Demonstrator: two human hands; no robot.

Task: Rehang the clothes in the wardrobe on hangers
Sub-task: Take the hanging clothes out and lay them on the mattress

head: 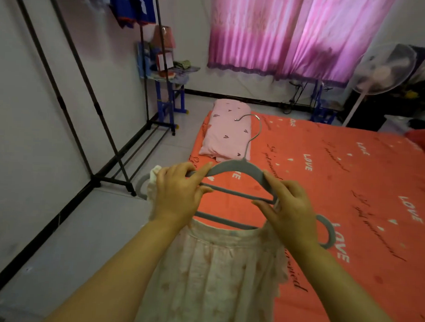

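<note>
Head view, looking down along both forearms. The left hand (179, 193) pinches the left shoulder of a grey hanger (233, 165) between thumb and fingers. The right hand (286, 211) grips the same hanger at its right end, fingers curled over the shoulder and lower bar. This hanger is tipped nearly flat, its top pointing away from the person toward a pink pillow (229, 135).

A second grey hanger (327, 231) lies just beneath, its curved ends showing beyond both hands. A pale frilled dress (215, 269) hangs from it and falls between the forearms. Whether the hands also touch this lower hanger cannot be told.

Hangers and dress are held in the air over the near corner of a bed (350, 177) with an orange sheet printed LOVE; the pillow lies on it. At left a black clothes rack (95, 108) stands against the wall, with a blue garment (132, 8) hanging at its top. Pink curtains (295, 36), a standing fan (385, 68) and a small blue table (173, 75) stand along the far wall.
</note>
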